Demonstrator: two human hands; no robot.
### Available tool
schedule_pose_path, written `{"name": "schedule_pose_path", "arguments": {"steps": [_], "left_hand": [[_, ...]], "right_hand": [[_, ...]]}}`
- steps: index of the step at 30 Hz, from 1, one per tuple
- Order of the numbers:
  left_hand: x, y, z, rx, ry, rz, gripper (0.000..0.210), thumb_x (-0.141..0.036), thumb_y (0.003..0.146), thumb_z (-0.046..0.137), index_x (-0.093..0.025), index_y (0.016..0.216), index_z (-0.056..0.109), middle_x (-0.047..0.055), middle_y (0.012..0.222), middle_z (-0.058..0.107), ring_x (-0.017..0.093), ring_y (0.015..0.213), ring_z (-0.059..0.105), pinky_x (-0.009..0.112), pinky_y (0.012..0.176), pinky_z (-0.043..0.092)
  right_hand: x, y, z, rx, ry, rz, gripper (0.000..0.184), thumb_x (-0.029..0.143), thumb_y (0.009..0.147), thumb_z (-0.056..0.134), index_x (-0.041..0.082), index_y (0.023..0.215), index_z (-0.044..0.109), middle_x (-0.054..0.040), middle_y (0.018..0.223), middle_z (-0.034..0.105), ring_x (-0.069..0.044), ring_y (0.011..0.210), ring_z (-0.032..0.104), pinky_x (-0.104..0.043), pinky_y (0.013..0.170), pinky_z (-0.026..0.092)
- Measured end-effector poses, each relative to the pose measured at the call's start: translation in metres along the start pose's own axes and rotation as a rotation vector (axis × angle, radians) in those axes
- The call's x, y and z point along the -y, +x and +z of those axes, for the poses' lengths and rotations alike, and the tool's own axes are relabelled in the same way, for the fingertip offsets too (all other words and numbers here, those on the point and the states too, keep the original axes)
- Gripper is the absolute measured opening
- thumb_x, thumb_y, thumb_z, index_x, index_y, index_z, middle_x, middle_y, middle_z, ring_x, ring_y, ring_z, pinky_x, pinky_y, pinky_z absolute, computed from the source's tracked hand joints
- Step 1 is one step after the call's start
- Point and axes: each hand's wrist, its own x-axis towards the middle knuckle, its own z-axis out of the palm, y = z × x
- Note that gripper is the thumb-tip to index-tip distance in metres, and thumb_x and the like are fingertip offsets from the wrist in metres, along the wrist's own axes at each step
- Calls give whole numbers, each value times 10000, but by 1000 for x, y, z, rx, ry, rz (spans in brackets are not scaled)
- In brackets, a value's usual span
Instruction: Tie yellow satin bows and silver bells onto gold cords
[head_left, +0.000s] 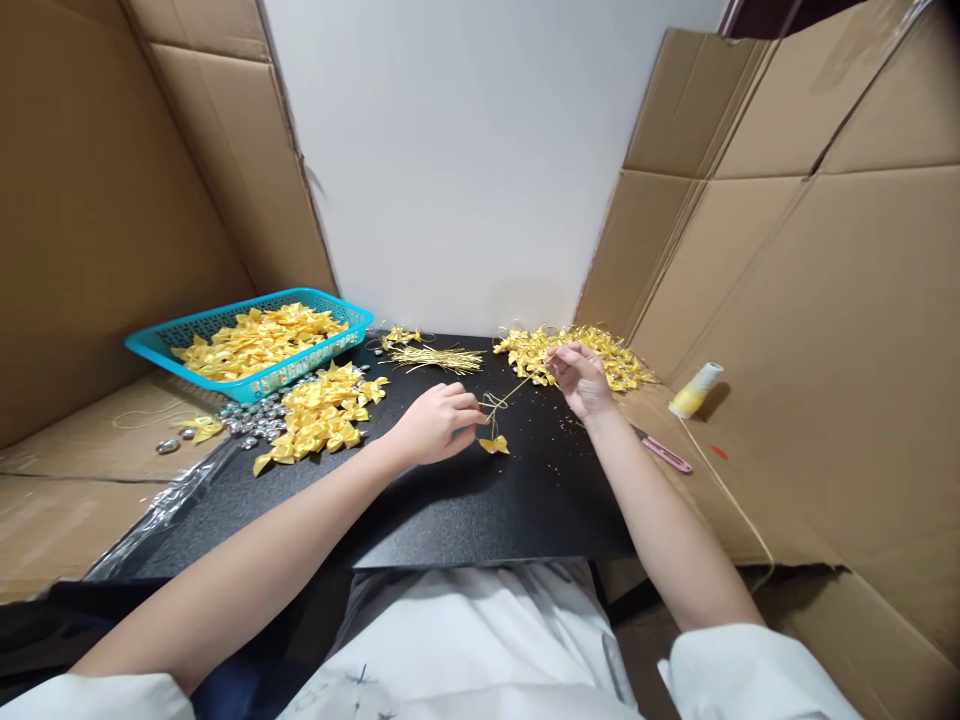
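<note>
Above the middle of the black tabletop, my left hand [448,424] is closed in a pinch on a thin gold cord [513,391]. A yellow ribbon bow [494,445] hangs by the left fingertips, at the lower end of the cord. Up and to the right, my right hand [579,377] pinches the cord's other end, and the cord runs slanting between both hands. A loop stands out from it close to the left fingers. Behind the right hand spreads a pile of yellow bows with gold cords [622,360].
A turquoise basket [255,388] of yellow bows stands back left. Before it lie loose bows [322,410] and silver beads [255,420]. Cut gold cords [439,359] lie at the back. A pink-handled cutter [667,455] and a thread spool [696,390] are at right, between cardboard walls [825,300].
</note>
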Motion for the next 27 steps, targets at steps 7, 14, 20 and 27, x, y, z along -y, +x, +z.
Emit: {"name": "schedule_pose_path", "arguments": {"steps": [7, 14, 20, 27], "left_hand": [[5, 2, 2, -82, 1, -117, 290, -212, 829, 470, -203, 935, 739, 71, 773, 647, 200, 751, 519, 308, 719, 368], [8, 3, 12, -69, -340, -355, 245, -175, 800, 499, -214, 891, 723, -12, 577, 628, 141, 538, 539, 228, 601, 351], [11, 5, 18, -59, -442, -437, 158, -231, 763, 588, -180, 823, 725, -19, 523, 625, 121, 488, 520, 213, 553, 335], [14, 13, 20, -67, -449, -449, 200, -347, 729, 690, -169, 768, 771, 26, 588, 667, 126, 507, 509, 240, 554, 325]], "right_hand": [[-11, -1, 3, -16, -68, 21, 264, 273, 502, 853, 211, 603, 617, 34, 616, 711, -105, 567, 647, -234, 615, 547], [-14, -3, 4, 9, -90, 48, 242, 276, 518, 849, 202, 596, 632, 23, 629, 718, -97, 570, 642, -220, 618, 543], [-16, -1, 2, -1, -65, 56, 252, 272, 509, 858, 203, 592, 630, 29, 617, 717, -95, 560, 645, -212, 600, 545], [-21, 5, -5, -76, -27, 91, 214, 208, 534, 843, 183, 599, 640, 21, 611, 717, -77, 541, 647, -165, 542, 522]]}}
